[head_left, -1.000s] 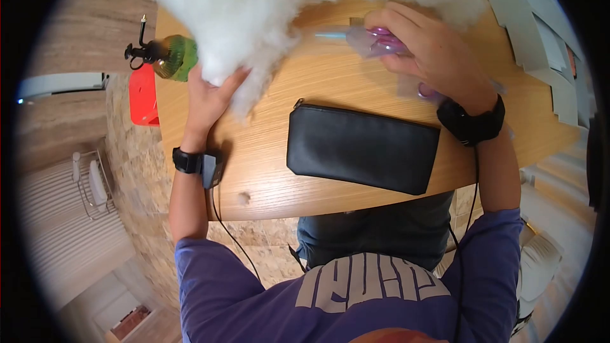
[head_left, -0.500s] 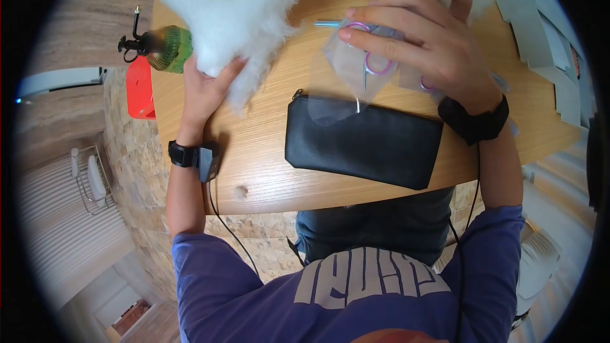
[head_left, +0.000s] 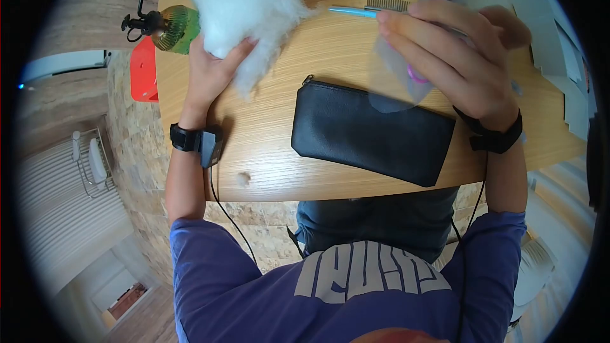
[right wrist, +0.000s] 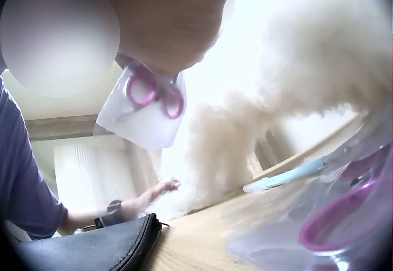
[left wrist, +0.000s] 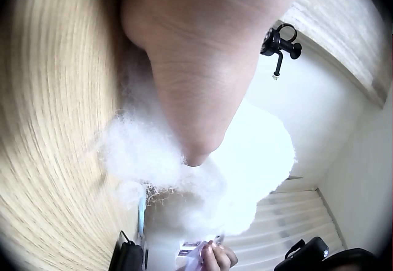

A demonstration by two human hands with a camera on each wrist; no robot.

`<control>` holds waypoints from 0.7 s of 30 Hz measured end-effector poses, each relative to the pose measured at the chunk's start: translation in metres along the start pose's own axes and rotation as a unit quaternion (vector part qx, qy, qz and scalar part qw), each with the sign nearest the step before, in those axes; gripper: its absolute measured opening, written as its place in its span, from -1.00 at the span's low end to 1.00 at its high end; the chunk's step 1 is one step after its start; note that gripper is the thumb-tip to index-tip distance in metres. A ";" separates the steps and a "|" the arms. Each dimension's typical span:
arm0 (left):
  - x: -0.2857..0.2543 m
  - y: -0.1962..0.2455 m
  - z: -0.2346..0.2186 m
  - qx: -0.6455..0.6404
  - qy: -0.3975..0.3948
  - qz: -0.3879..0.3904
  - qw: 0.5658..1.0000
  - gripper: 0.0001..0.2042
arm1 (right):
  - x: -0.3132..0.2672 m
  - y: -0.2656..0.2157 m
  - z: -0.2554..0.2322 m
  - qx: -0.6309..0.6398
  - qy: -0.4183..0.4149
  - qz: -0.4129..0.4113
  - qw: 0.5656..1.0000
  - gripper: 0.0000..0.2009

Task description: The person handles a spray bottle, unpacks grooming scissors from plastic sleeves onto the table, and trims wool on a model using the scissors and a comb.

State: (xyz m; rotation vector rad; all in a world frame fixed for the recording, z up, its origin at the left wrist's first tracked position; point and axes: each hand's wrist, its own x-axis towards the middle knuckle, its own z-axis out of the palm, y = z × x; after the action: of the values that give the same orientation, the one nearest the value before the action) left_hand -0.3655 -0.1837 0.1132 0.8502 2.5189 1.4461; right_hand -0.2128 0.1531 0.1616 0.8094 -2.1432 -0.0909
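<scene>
A large mass of white fluffy fur covers the far left of the table. My left hand grips a shaggy lobe of it, thumb on top, other fingers mostly hidden in the fur. My right hand holds up a clear plastic sleeve with pink-handled scissors inside. Below it, a second pair of pink-handled scissors in clear plastic shows in the right wrist view. A comb with a light blue handle lies just beyond the right fingertips.
A black zipped pouch lies on the wooden table near the front edge. A green spray bottle with a black pump stands beside the left hand. A red stool shows past the left edge. A small tuft lies near the front.
My right hand has lifted the sleeve with the scissors and carried it to the right, uncovering the comb's teeth. My left hand stays on the fur.
</scene>
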 end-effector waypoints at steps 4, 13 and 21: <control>0.000 0.001 0.000 -0.005 -0.002 0.006 1.000 -0.72 | 0.004 -0.006 -0.004 -0.012 0.017 0.000 1.000 -0.69; 0.001 -0.001 0.001 -0.006 0.002 0.000 1.000 -0.72 | 0.037 0.004 0.001 -0.033 0.235 -0.047 0.970 -0.82; 0.000 -0.003 0.000 0.000 0.003 0.004 1.000 -0.71 | 0.013 0.001 0.001 0.097 -0.129 0.071 0.984 -0.57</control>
State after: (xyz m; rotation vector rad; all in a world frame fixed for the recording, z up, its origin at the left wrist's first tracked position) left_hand -0.3663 -0.1850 0.1101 0.8594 2.5227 1.4530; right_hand -0.2203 0.1462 0.1701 0.7875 -2.4783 0.0921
